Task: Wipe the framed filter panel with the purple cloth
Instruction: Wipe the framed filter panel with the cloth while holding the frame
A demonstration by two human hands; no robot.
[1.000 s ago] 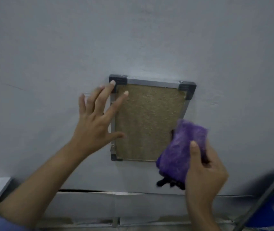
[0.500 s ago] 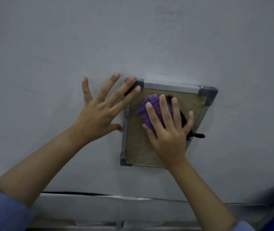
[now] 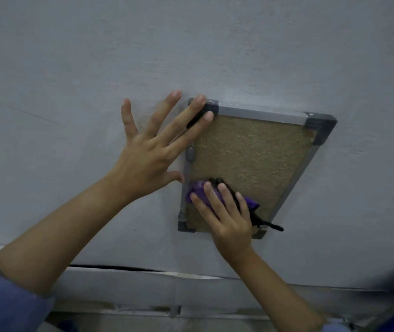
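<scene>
right hand (image 3: 230,220): flat on the purple cloth (image 3: 198,190), four fingers straight, pressing it onto the panel. Not curled round it, no pinch visible; thumb hidden.
purple cloth: bunched into a wad under the right fingers. Purple shows past the fingertips at the panel's left rail and again at the little-finger side. A black edging or strap (image 3: 266,222) runs out from under the hand and sticks past the panel's bottom rail to the right.
cloth position: lower left part of the panel face, touching the left rail, just above the bottom-left corner.
framed filter panel (image 3: 251,152): flat against the grey wall (image 3: 191,44). Tan, grainy face. Thin grey metal rails, dark grey plastic corner caps. Small grey oval fitting (image 3: 190,153) partway down the left rail. Top-right cap fully visible; bottom-right corner partly hidden by the right hand.
left hand (image 3: 152,149): spread open, fingers straight, palm on the wall just left of the panel. Two fingertips lie on the top-left corner cap; thumb tip touches, or nearly touches, the left rail lower down. Grasping nothing.
hands: left hand above and left of the right, apart, not touching.
sleeve (image 3: 6,298): blue, on the left forearm, bottom-left.
wall base: pale ledge (image 3: 143,281) with a dark crack along its top edge, well below the panel.
</scene>
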